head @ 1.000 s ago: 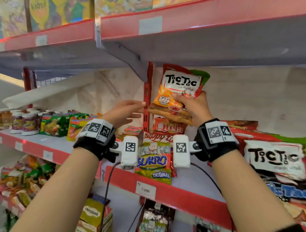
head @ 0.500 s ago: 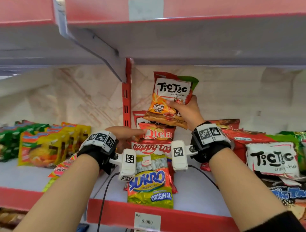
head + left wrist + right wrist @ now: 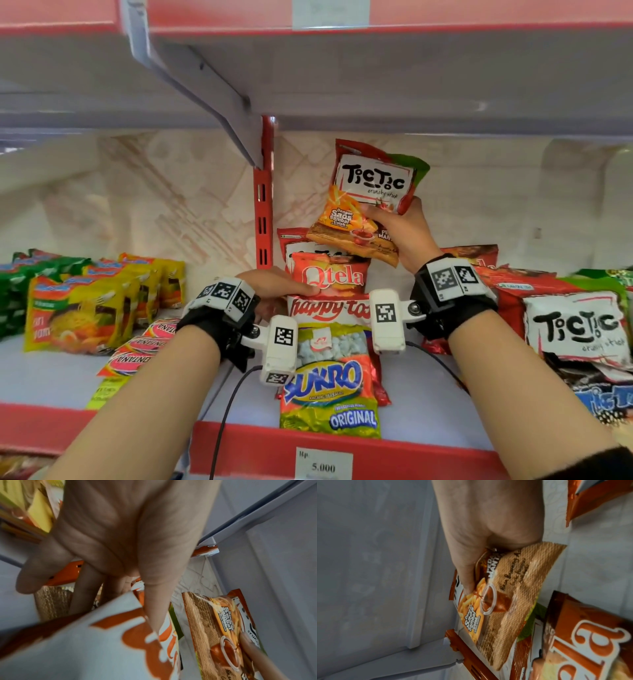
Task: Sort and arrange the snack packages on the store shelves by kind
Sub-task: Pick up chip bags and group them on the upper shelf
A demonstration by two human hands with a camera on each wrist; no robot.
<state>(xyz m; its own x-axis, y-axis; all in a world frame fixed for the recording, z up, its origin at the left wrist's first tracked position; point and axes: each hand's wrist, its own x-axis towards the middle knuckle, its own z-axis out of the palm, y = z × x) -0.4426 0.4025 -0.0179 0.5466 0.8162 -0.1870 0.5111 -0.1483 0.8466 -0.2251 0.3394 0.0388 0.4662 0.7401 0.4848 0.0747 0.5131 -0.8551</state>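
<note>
Taking the red upright post [image 3: 263,212] at the back of the shelf [image 3: 342,455] as the marker: far to its left stand rows of green and yellow noodle packs [image 3: 82,308], upright and faces out, already grouped by kind. Nearer the post, pink flat packets [image 3: 137,353] lie fanned on the shelf floor, loose and seemingly unsorted.

Just right of the post is a mixed pile leaning toward the back wall. The left hand [image 3: 274,284] reaches in low beside the post, its thumb laid across the front of the Qtela bag [image 3: 330,277] and its fingers going behind the pile; the left wrist view shows the fingers fairly straight around a white and orange bag [image 3: 120,635]. I judge it is gripping or steadying the bag, but I cannot tell which. In front lie the Happy Tos bag [image 3: 329,310] and the Sukro pack [image 3: 330,387], flat, near the shelf's front edge.

Higher and right of the post, the right hand [image 3: 400,233] holds a TicTic bag [image 3: 370,202] in the air, thumb on the front, fingers curled behind its lower corner, tilted so the label reads. Farthest right, more TicTic bags [image 3: 575,329] lie stacked, likely where the held one belongs.
</note>
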